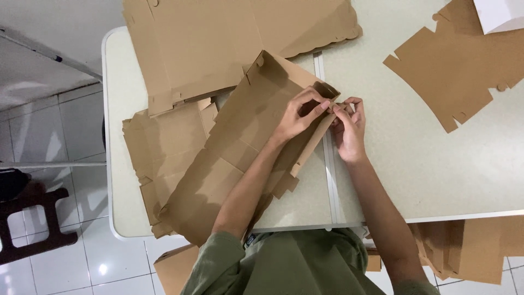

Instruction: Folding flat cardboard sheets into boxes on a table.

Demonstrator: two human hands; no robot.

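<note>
Left hand: fingers pinched on box corner flap, steadying the fold.
Right hand: fingertips clamped on same flap, frame centre.
Table: flat blanks upper right.

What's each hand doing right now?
Left hand: closed, pinching the side flap of the half-folded cardboard box.
Right hand: closed, pinching the same flap's corner.

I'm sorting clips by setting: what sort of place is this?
Probably a small box-packing workspace, perhaps at home. Flat brown cardboard blanks lie stacked on a pale folding table, both hands fold a cardboard box, and the floor is white tile.
</note>
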